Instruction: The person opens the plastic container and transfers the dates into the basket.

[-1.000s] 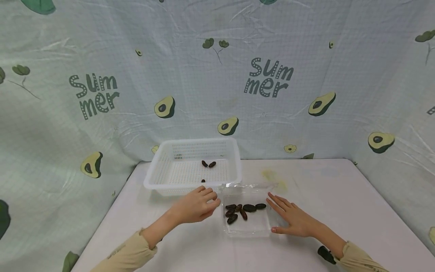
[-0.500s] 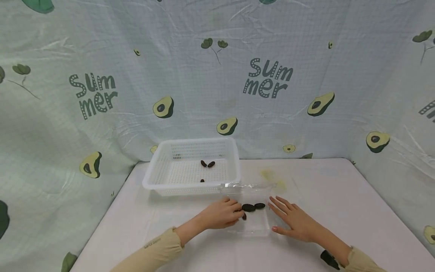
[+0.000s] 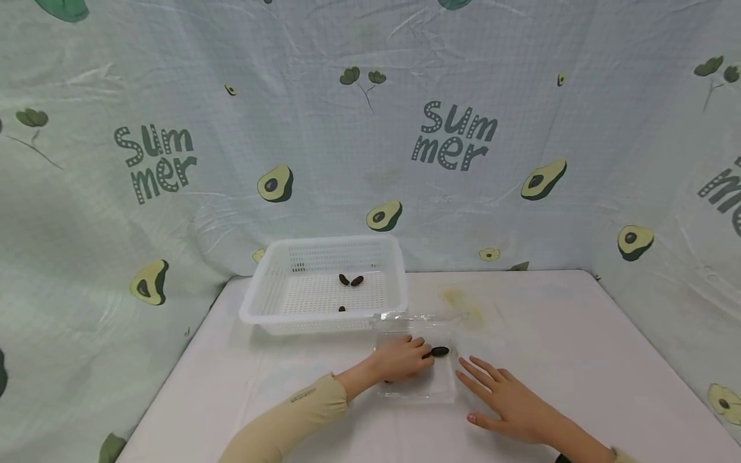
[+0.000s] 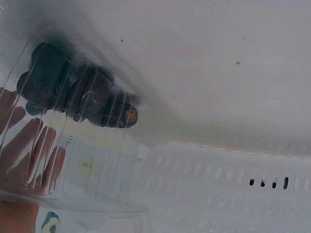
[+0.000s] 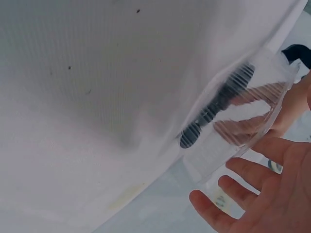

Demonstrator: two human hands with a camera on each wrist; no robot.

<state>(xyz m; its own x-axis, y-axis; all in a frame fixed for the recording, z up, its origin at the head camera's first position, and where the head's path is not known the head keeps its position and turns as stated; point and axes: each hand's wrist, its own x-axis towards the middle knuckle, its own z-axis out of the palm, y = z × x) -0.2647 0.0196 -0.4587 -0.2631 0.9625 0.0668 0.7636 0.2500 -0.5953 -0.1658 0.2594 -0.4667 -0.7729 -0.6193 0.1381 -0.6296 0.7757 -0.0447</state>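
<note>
A clear plastic box (image 3: 444, 381) with a raised lid flap at its back sits on the table and holds several dark brown dates (image 3: 440, 352). Over the box floor, my left hand (image 3: 402, 359) reaches in with bent fingers at the dates and covers most of them. Through the clear wall, the left wrist view shows its fingers apart beside a cluster of dates (image 4: 87, 92). My right hand (image 3: 506, 405) is spread just right of the box, its fingers straight and holding nothing. In the right wrist view its fingertips lie along the box edge.
Behind the box stands a white perforated basket (image 3: 324, 319) with a few dates (image 3: 357, 281) on its floor. A pale cloth covers the table (image 3: 538, 334). A patterned curtain (image 3: 324, 128) rises at the table's back and sides.
My left hand has moved right, from beside the box's left edge to inside it over the dates. The right hand has drawn slightly down toward me.
</note>
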